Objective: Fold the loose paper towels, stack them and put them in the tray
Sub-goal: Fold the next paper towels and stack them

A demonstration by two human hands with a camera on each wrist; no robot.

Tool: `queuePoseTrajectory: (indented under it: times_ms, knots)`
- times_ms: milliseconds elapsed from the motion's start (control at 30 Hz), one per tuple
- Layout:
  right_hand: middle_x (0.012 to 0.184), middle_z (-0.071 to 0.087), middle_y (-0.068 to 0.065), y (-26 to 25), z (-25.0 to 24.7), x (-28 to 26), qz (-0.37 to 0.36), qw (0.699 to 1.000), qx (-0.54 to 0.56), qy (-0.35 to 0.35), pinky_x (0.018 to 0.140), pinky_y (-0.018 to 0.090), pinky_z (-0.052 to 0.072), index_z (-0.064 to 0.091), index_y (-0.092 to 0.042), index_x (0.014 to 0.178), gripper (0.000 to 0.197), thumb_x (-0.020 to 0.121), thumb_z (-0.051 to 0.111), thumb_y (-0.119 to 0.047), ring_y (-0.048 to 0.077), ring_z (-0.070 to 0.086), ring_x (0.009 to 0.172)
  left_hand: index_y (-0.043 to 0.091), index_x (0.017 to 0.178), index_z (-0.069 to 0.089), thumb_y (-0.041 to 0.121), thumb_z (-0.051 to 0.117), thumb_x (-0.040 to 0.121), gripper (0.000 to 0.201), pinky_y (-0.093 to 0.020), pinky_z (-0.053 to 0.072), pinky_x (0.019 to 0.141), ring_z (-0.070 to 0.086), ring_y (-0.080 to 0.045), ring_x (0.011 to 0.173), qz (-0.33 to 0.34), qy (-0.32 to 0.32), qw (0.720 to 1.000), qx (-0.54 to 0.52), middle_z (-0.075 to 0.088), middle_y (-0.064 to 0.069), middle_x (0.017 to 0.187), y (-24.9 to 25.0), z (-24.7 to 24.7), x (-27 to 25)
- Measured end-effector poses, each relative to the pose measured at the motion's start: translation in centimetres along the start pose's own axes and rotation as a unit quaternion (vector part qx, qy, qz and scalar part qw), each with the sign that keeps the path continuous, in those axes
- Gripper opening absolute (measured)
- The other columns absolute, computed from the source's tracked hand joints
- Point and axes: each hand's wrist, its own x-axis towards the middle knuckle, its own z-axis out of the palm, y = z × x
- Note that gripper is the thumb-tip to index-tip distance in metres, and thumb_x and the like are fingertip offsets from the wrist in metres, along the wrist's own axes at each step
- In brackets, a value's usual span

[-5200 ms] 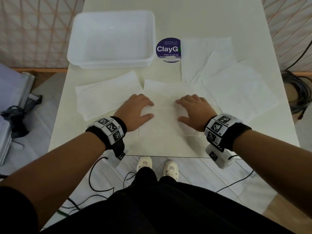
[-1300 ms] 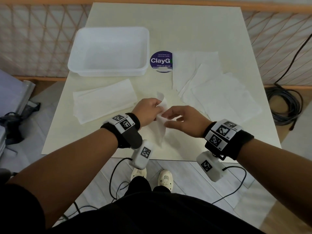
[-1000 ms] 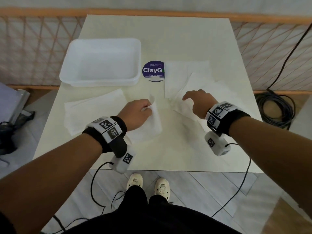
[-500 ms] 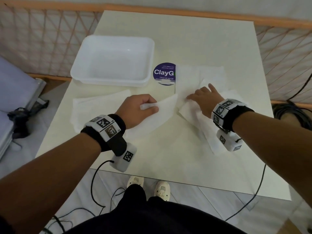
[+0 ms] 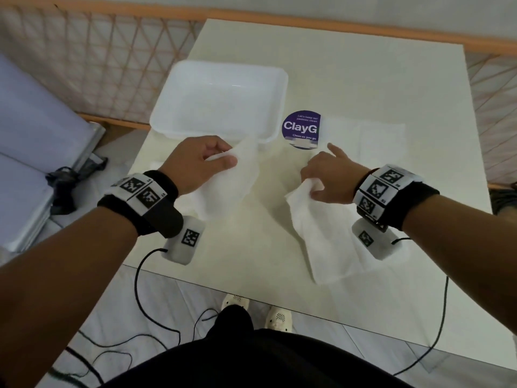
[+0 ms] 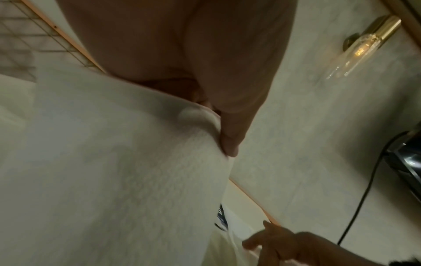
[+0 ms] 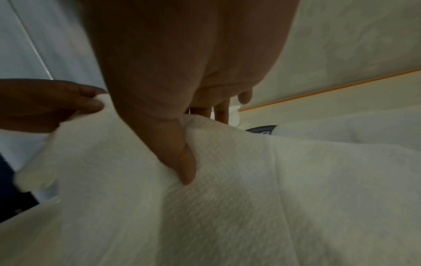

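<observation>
My left hand (image 5: 207,161) pinches a folded white paper towel (image 5: 232,183) and holds it above the table, just in front of the white plastic tray (image 5: 223,99). In the left wrist view the thumb presses the folded towel (image 6: 114,171). My right hand (image 5: 327,175) pinches the corner of a loose towel (image 5: 321,236) and lifts it off the table, the index finger pointing out. The right wrist view shows the thumb dug into this loose towel (image 7: 227,198). More loose towels (image 5: 372,141) lie flat at the far right.
A round purple ClayG sticker (image 5: 300,128) sits between the tray and the loose towels. A strip of the folded stack (image 5: 156,166) shows left of my left wrist. The table's (image 5: 251,256) near edge is below my wrists; cables hang past it.
My left hand has lifted the folded towel away from the table toward the tray. My right hand went from lying flat on the loose pile to pinching one towel and pulling it nearer.
</observation>
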Motion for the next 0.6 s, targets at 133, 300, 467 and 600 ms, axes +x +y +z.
queuePoseTrajectory:
  times_ms: [133, 300, 467, 600]
  knots:
    - [0.109, 0.06, -0.005, -3.7, 0.8, 2.3, -0.03, 0.998, 0.056, 0.001, 0.117, 0.043, -0.003, 0.051, -0.029, 0.116, 0.035, 0.083, 0.06, -0.033, 0.015, 0.043, 0.121, 0.017, 0.094, 0.067, 0.029, 0.069, 0.086, 0.014, -0.02, 0.05, 0.074, 0.066, -0.008, 0.081, -0.025, 0.005, 0.999, 0.031, 0.072, 0.003, 0.092, -2.4, -2.5, 1.2]
    - [0.095, 0.052, -0.01, -6.2, 1.7, 4.1, -0.007, 0.996, 0.089, -0.005, 0.117, 0.038, 0.007, 0.052, -0.026, 0.115, 0.036, 0.082, 0.062, -0.035, 0.019, 0.049, 0.113, 0.015, 0.094, 0.065, 0.031, 0.069, 0.086, 0.019, -0.031, 0.05, 0.07, 0.065, -0.024, 0.085, -0.086, -0.042, 0.99, 0.103, 0.07, -0.007, 0.097, -6.6, -3.6, 2.6]
    - [0.104, 0.06, -0.006, -7.1, 2.0, 4.7, 0.008, 0.997, 0.079, 0.02, 0.113, 0.039, 0.013, 0.055, -0.025, 0.115, 0.036, 0.081, 0.064, -0.033, 0.02, 0.048, 0.112, 0.017, 0.088, 0.064, 0.031, 0.066, 0.088, 0.014, -0.031, 0.049, 0.067, 0.063, -0.019, 0.08, -0.05, -0.083, 0.987, 0.126, 0.07, -0.006, 0.095, -7.5, -4.4, 3.5]
    - [0.113, 0.062, -0.005, -7.9, 2.6, 4.5, 0.019, 0.997, 0.069, 0.039, 0.111, 0.037, 0.017, 0.056, -0.026, 0.117, 0.037, 0.081, 0.064, -0.031, 0.02, 0.046, 0.113, 0.013, 0.093, 0.067, 0.03, 0.067, 0.088, 0.018, -0.024, 0.049, 0.074, 0.063, -0.007, 0.08, -0.021, -0.109, 0.991, 0.079, 0.07, 0.002, 0.092, -7.2, -5.3, 4.3]
